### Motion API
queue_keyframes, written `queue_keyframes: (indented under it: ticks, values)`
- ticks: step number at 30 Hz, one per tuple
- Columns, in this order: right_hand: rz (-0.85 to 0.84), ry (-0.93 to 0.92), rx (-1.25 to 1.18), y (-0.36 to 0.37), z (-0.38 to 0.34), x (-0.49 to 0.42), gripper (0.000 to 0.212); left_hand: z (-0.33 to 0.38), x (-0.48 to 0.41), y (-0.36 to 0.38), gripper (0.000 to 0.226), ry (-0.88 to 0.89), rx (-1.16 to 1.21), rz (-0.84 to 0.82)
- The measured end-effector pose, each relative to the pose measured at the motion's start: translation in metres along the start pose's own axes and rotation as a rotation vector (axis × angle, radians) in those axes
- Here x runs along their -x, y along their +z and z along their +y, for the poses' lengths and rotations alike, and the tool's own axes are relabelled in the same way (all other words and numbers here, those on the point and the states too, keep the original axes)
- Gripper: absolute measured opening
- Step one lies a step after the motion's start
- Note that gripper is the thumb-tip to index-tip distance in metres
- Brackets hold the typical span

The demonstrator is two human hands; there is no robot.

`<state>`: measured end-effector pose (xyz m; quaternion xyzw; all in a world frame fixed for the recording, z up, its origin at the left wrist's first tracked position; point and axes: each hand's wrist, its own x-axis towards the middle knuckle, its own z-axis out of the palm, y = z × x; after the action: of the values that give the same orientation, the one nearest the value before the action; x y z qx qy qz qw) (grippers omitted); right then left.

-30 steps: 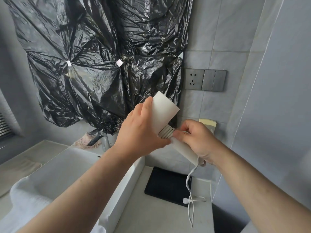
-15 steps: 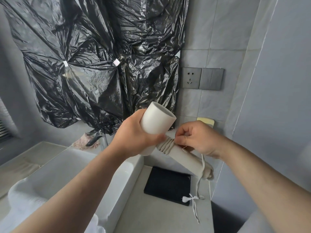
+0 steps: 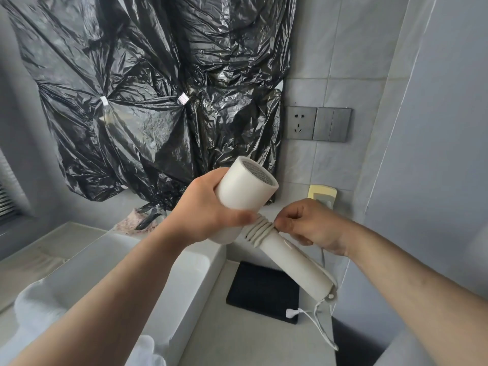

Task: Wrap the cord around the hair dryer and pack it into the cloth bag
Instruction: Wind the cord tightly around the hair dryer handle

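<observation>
Hair dryer [image 3: 247, 192], newly rotated, between both hands [image 3: 208, 216]

No readable text anywhere in this shot. Two small white tags sit on the black plastic sheet [image 3: 148, 75]: the right tag [image 3: 182, 98] carries faint pinkish print, too small to make out, and the left tag [image 3: 104, 101] is too blurred to tell whether it bears any lettering.

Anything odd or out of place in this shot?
Yes: crumpled black plastic sheeting is taped over the wall above the sink, hiding whatever is behind it. The cord coils on the hair dryer look neat.
</observation>
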<state>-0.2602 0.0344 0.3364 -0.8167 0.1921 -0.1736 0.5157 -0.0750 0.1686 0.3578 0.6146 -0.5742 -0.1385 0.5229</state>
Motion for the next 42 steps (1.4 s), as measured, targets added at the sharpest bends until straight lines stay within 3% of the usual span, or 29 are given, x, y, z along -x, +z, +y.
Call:
queue_keyframes:
  ticks: [4,7,8,10,16,21,27,33,37,42]
  values:
    - [-0.021,0.034,-0.141,0.006,0.007,0.003,0.030,-0.001,0.002,0.000,0.054,-0.032,0.173,0.002]
    - [-0.265,0.286,-0.743,0.013,0.021,0.003,0.029,-0.004,0.001,0.006,0.056,-0.069,0.282,0.063]
    - [-0.296,0.281,-0.925,0.019,0.028,0.002,0.026,-0.005,0.000,0.008,0.058,-0.077,0.306,0.092]
    - [-0.210,0.238,-1.041,0.029,0.037,-0.001,0.014,-0.006,-0.001,0.013,0.059,-0.093,0.316,0.154]
    - [0.179,0.135,-0.931,0.059,0.028,-0.003,0.025,-0.010,-0.001,0.026,0.051,-0.192,0.271,0.328]
    - [0.362,0.103,-0.482,0.077,0.019,0.002,0.026,-0.013,-0.001,0.030,0.046,-0.191,0.127,0.445]
    - [0.302,0.139,0.059,0.073,0.007,0.006,0.037,-0.009,0.002,0.033,0.049,-0.141,-0.241,0.533]
    - [0.325,0.042,0.565,0.039,-0.003,0.004,0.037,-0.006,0.005,0.026,0.057,-0.034,-0.389,0.430]
    - [0.355,-0.001,0.687,0.020,-0.017,0.001,0.021,-0.005,0.006,0.021,0.063,0.018,-0.437,0.291]
    - [0.335,-0.047,0.602,0.010,-0.027,-0.006,0.020,-0.002,0.004,0.020,0.070,0.033,-0.399,0.208]
